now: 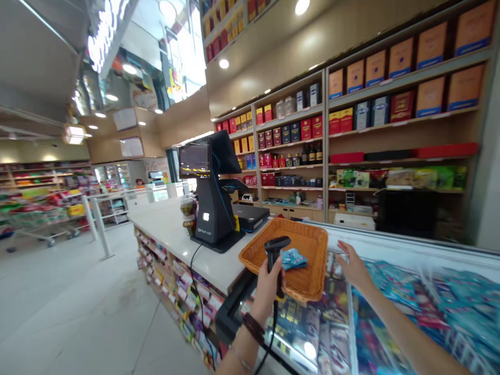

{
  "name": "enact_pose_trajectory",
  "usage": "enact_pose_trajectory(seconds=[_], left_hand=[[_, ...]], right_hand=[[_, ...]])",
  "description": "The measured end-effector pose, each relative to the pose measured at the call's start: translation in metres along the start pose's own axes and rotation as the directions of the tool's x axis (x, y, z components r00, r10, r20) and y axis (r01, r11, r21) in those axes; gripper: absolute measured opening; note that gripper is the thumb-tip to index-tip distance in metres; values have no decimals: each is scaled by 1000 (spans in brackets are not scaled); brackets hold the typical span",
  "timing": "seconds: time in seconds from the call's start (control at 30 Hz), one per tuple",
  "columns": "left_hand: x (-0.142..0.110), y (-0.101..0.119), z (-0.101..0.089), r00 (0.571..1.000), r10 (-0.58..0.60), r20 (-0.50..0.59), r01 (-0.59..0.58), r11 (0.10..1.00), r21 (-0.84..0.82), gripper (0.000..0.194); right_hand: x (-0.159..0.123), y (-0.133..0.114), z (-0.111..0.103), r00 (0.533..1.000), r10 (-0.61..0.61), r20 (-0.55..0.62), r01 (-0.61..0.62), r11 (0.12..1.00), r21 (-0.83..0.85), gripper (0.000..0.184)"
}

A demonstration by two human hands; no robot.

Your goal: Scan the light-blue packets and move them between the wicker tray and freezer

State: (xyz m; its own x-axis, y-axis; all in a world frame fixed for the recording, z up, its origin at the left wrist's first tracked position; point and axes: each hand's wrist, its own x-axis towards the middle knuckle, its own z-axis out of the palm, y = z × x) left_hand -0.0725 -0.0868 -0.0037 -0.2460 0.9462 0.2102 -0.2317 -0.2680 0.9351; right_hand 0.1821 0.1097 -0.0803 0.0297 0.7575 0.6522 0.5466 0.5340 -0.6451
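My left hand (pixel 268 284) is wrapped round the grip of a black barcode scanner (pixel 276 245), whose cable runs down past my wrist. The scanner is held upright over the near edge of an orange-brown wicker basket (pixel 314 237). Inside the basket lie small blue packets (pixel 294 259), just right of the scanner. My right hand (pixel 352 264) is held out to the right of the basket, over the glass-topped case, with its fingers apart and nothing in them.
A black checkout terminal (pixel 213 208) stands on the white counter (pixel 160 213), with a black cash drawer (pixel 250 216) and stacked jars (pixel 189 214) beside it. Blue packs (pixel 394 284) fill the glass case (pixel 351 323) at right. Shelves of boxed goods (pixel 291 130) line the wall behind.
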Motion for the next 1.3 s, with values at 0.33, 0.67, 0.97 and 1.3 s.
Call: enact_pose_trajectory(seconds=[0.33, 0.67, 0.97, 1.3], left_hand=[[-26, -32, 101, 954, -81, 289, 105, 992, -70, 62], [-25, -91, 146, 912, -242, 330, 275, 960, -55, 69], [-28, -104, 142, 900, -280, 333, 293, 956, 13, 69], [-34, -111, 145, 901, -242, 359, 255, 967, 12, 70]], right_hand=[[-52, 55, -108, 995, 44, 92, -15, 956, -294, 38], [-79, 46, -123, 992, 107, 60, -74, 912, -403, 21], [-90, 46, -124, 973, 200, -119, -233, 844, -483, 60], [-98, 45, -126, 927, 315, -202, -319, 948, 17, 38]])
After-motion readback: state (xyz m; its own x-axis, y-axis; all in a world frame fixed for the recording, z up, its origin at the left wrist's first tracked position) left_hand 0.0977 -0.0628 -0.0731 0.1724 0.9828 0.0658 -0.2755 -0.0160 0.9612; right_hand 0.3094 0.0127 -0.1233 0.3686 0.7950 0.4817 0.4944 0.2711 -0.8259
